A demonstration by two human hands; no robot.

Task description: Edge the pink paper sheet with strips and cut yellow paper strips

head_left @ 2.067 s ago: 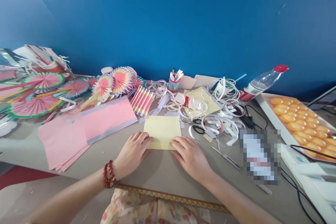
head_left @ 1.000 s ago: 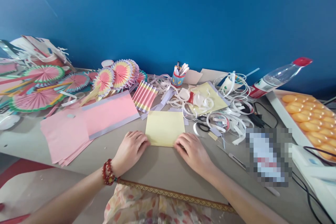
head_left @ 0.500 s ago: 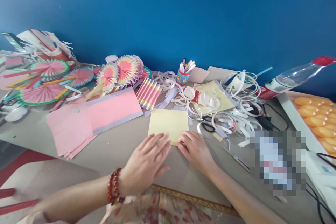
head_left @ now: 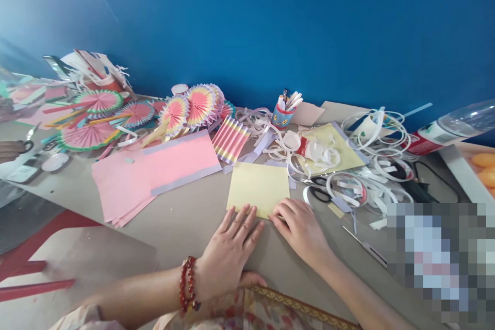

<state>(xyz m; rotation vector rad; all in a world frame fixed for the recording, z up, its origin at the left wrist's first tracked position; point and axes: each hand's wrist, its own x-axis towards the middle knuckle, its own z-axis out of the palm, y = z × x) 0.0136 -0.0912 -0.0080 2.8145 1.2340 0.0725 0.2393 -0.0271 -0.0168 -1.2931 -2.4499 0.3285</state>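
A folded pale yellow sheet lies on the grey table in front of me. My left hand, with a red bead bracelet at the wrist, lies flat with fingers stretched out, their tips on the sheet's near edge. My right hand presses down on the sheet's near right corner with its fingers bent and close together. Neither hand holds anything lifted.
Pink sheets lie to the left, with folded paper fans behind them. Curled white paper strips, scissors, a pen cup and a plastic bottle crowd the right. Another person's hand shows at far left.
My left hand slid from the sheet's near left corner toward the middle of its near edge and flattened out. The right hand stayed at the near right corner. The view swung left.
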